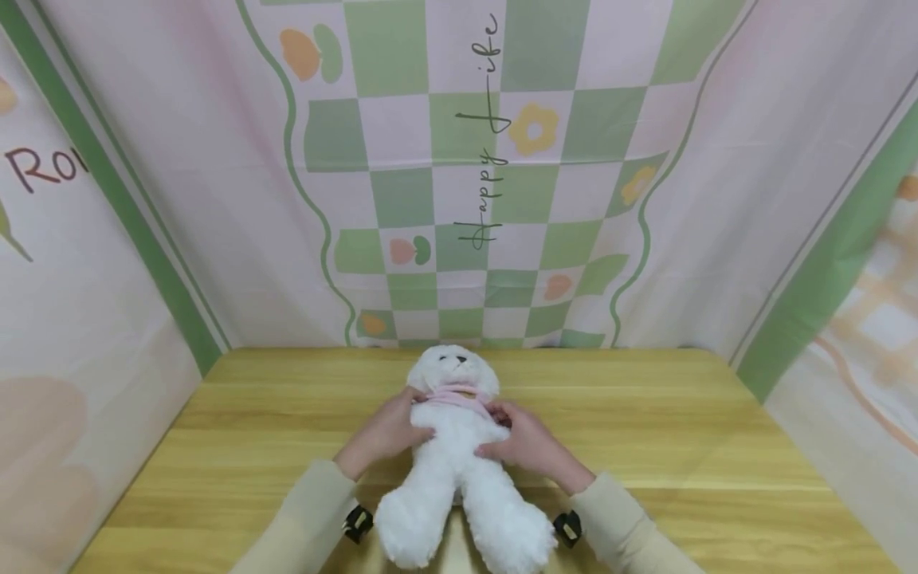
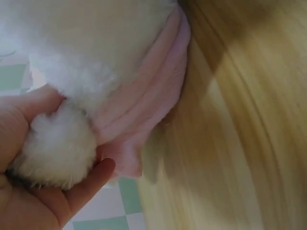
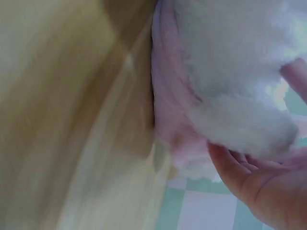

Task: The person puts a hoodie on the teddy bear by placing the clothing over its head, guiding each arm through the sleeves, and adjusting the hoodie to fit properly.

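A white fluffy stuffed animal (image 1: 459,446) lies on its back on the wooden table, its head with dark eyes and nose toward the wall and its two legs toward me. Round its neck is a pink cloth (image 1: 459,396). My left hand (image 1: 394,426) holds the toy's arm at the left; in the left wrist view the thumb and fingers curl round that furry arm (image 2: 60,146), fingertips at the pink cloth. On the other side my right hand (image 1: 527,438) grips the other arm (image 3: 244,122), with the fingers beneath it and the thumb across from them.
The wooden table (image 1: 645,414) ends at the back against a hanging cloth (image 1: 466,183) with green and white checks. More printed cloth hangs at the left and right sides. A small black device (image 1: 357,524) sits at my left wrist, another (image 1: 567,528) at my right.
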### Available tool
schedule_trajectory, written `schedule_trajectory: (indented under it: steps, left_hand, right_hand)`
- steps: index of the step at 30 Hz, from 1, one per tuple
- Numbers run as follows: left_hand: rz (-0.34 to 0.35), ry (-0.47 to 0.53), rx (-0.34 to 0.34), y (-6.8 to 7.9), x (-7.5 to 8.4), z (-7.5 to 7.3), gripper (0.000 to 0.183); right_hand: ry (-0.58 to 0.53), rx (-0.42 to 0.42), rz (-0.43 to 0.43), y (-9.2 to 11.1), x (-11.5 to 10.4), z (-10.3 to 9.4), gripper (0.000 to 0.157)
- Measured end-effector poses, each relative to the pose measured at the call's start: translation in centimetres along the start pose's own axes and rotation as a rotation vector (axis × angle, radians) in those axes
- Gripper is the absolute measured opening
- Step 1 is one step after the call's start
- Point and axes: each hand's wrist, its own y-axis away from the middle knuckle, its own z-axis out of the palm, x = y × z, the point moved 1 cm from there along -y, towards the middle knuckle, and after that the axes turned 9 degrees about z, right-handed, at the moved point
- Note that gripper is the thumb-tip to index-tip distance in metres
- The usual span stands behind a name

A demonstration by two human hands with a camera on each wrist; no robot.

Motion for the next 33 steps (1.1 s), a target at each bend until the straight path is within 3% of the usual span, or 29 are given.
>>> schedule_trajectory:
  steps: [5, 10, 18, 23, 28, 30, 33]
  left_hand:
    - [0.005, -0.021, 0.068, 0.0, 0.1, 0.5, 0.046]
    - [0.041, -0.065, 0.119, 0.2, 0.1, 1.0, 0.038]
    - [0.085, -0.122, 0.131, 0.5, 0.7, 1.2, 0.036]
    - [0.084, -0.113, 0.129, 0.4, 1.0, 1.3, 0.036]
    - [0.132, -0.108, 0.140, 0.5, 0.5, 1.4, 0.034]
    - [0.142, -0.100, 0.147, 0.6, 0.3, 1.4, 0.034]
    - [0.150, -0.105, 0.154, 0.7, 0.0, 1.3, 0.035]
  right_hand:
    - [-0.020, 0.044, -0.024, 0.2, -0.3, 0.4, 0.052]
    - [-0.032, 0.026, -0.035, 0.4, -0.3, 0.3, 0.049]
    - [-0.048, 0.123, -0.036, 0.3, -0.2, -1.0, 0.022]
    - [-0.010, 0.124, -0.050, -0.1, -0.3, -1.4, 0.017]
    - [-0.024, 0.115, -0.008, -0.4, -0.4, -1.3, 0.015]
    - [-0.033, 0.134, -0.005, -0.5, -0.4, -1.2, 0.011]
    - [0.016, 0.198, -0.065, -0.7, -0.5, -1.0, 0.003]
